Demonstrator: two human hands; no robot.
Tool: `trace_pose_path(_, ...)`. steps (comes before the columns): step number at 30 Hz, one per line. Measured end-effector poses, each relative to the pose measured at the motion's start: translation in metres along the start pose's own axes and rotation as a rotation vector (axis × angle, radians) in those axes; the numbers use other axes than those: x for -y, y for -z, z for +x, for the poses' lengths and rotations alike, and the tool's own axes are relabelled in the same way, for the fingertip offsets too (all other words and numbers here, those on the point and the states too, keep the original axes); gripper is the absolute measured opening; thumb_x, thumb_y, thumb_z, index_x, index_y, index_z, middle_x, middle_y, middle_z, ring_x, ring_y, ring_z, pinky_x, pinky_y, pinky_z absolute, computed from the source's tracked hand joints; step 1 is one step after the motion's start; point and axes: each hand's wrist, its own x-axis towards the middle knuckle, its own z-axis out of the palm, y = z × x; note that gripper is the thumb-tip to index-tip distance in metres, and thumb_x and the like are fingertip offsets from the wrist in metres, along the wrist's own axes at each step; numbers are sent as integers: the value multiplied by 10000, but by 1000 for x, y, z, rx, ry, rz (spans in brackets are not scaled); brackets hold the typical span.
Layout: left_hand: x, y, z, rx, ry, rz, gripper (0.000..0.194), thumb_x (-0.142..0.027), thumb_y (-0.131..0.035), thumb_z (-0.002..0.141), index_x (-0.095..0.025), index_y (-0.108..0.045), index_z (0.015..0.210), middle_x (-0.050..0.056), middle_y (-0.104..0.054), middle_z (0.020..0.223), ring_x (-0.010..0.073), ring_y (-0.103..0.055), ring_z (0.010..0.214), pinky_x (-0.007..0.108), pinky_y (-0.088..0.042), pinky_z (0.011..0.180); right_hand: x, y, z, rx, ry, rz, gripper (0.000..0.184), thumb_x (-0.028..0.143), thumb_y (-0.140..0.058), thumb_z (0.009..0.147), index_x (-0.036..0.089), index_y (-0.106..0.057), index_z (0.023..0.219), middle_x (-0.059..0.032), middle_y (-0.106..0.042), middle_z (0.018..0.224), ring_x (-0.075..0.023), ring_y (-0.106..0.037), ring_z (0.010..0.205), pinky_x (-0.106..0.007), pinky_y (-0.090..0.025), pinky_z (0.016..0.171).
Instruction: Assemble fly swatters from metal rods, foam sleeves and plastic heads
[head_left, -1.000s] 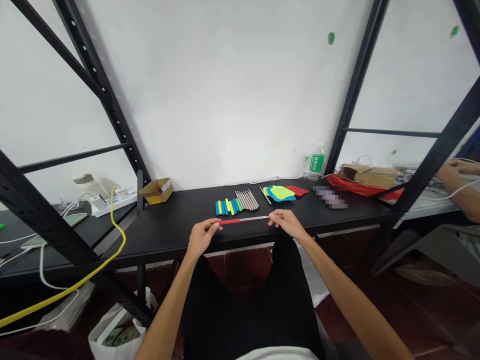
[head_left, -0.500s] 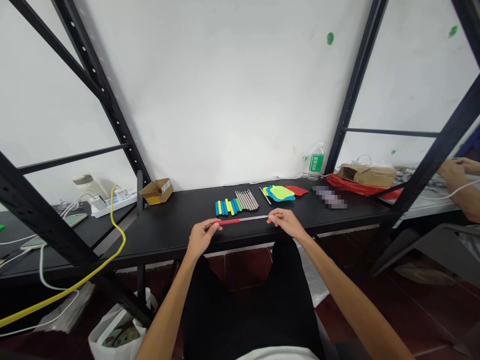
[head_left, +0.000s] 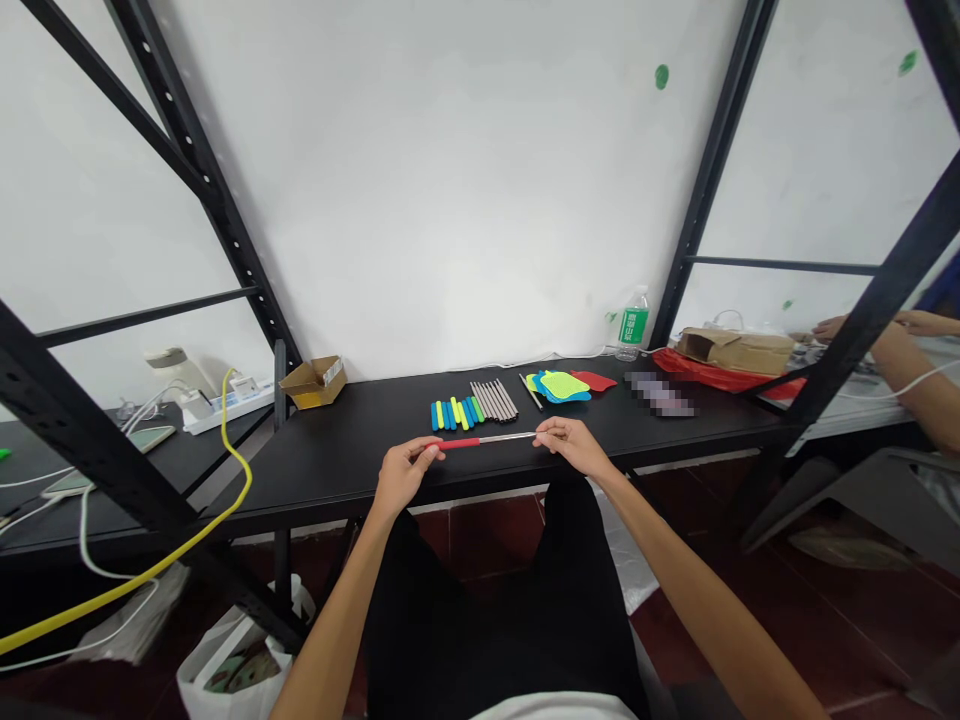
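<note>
I hold a thin metal straw [head_left: 504,438] level over the front of the black table [head_left: 345,445]. A red sleeve [head_left: 459,443] covers its left part. My left hand [head_left: 402,473] pinches the red end, fingers closed. At the bare metal end my right hand [head_left: 571,445] is closed in a pinch. Behind the straw lie a row of blue, green and yellow sleeves [head_left: 456,413] and a bundle of bare metal straws [head_left: 495,399].
Coloured flat pads [head_left: 564,385] and a red one [head_left: 595,380] lie at the back right, with a water bottle [head_left: 634,324] beyond. A small cardboard box [head_left: 315,381] sits at the left. Black rack struts [head_left: 210,195] frame the table. Another person's arm [head_left: 911,375] is at the right.
My hands and the straw have barely moved. The other person's hand at the right has shifted leftward toward the cardboard box on that table.
</note>
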Motion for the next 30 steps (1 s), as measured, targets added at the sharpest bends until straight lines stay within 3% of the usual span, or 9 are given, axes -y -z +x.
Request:
trace_pose_path(7, 0, 0, 0, 0, 6, 8, 437, -545, -573, 882, -200, -742, 1090, 63, -778, 889, 160, -606, 631, 284, -480, 660, -1, 0, 0, 4, -4, -42, 397, 551, -623, 856, 160, -690, 827, -82, -743, 778, -161, -591, 642, -304, -456, 652)
trace_pose_path(13, 1, 0, 0, -2, 6, -2, 433, -544, -582, 873, -204, -745, 1085, 66, -780, 888, 167, -625, 645, 281, -483, 649, -2, 0, 0, 13, 7, -1, 396, 499, -698, 803, 176, -644, 1026, -83, -754, 838, -198, -652, 750, -299, -455, 647)
trace_pose_path(20, -1, -1, 0, -1, -4, -21, 433, -539, -593, 859, -196, -755, 1068, 76, -779, 871, 190, -646, 678, 288, -481, 651, -2, 0, 0, 4, 6, -36, 339, 502, -683, 798, 180, -645, 898, -91, -758, 833, -192, -640, 724, -306, -453, 640)
trace_pose_path(30, -2, -3, 0, 0, -2, -31, 478, -569, -590, 856, -177, -747, 1080, 85, -778, 873, 200, -655, 718, 293, -493, 664, -4, 2, 0, -2, -24, -89, 404, 571, -614, 859, 173, -683, 839, -94, -764, 813, -164, -588, 631, -309, -466, 642)
